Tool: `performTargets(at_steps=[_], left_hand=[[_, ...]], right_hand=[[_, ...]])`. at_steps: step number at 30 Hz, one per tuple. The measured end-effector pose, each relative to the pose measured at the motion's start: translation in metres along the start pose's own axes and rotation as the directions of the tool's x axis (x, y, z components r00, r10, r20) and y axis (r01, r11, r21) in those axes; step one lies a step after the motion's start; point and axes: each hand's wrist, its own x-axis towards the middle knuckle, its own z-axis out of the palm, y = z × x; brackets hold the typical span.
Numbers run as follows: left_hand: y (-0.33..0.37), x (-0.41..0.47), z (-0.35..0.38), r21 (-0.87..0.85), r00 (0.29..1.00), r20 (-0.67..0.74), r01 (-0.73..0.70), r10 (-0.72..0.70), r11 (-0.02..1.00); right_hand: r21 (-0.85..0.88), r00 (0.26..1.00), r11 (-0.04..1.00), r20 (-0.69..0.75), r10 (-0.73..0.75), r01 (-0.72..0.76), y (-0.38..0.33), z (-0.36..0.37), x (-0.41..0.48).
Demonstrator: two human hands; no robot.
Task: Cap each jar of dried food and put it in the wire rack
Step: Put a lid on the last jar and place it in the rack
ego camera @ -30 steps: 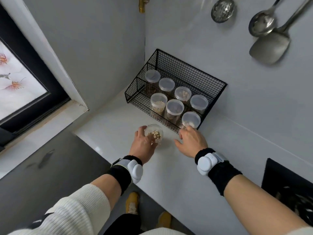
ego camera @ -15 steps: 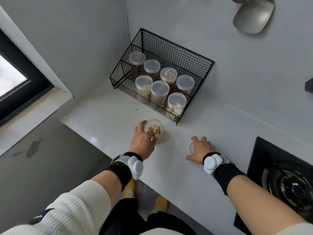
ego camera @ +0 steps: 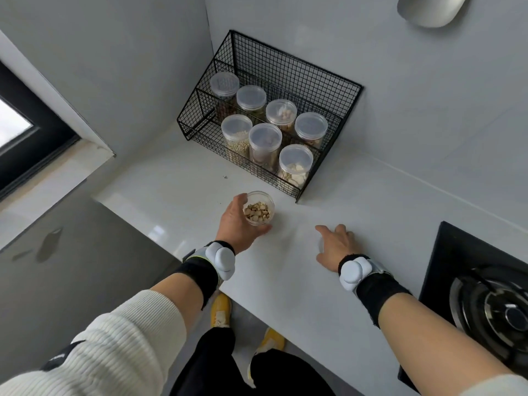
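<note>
Clear uncapped plastic jar of tan dried pieces [ego camera: 258,208] clasped in left grip [ego camera: 235,224], right grip [ego camera: 335,247] spread flat; spill risk if tilted.

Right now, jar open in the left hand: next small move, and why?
Probably lift the lid under the right hand and bring it over the jar. The jar stands uncapped on the counter, gripped by the left hand; the right hand lies flat over what looks like a clear lid, only its edge showing. Capping comes before the rack.
</note>
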Motion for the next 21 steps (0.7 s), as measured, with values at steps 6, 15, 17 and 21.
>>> performTargets(at_steps=[6,15,17,21], left_hand=[[0.02,-0.006,-0.021,0.005,0.99,0.016,-0.142,0.142,0.99],[0.056,-0.008,-0.072,0.094,0.969,0.03,-0.246,0.244,0.965],[0.061,-0.005,-0.083,0.111,0.963,0.022,-0.27,0.269,0.956],[0.07,0.002,-0.106,0.131,0.945,0.023,-0.327,0.327,0.936]], right_hand=[[0.289,0.997,0.955,-0.06,-0.051,0.066,-0.021,-0.035,-0.008],[0.566,0.945,0.778,-0.31,-0.108,0.274,-0.078,-0.135,-0.038],[0.574,0.927,0.746,-0.338,-0.16,0.338,-0.092,-0.151,-0.046],[0.529,0.877,0.706,-0.368,-0.309,0.471,-0.119,-0.178,-0.062]])
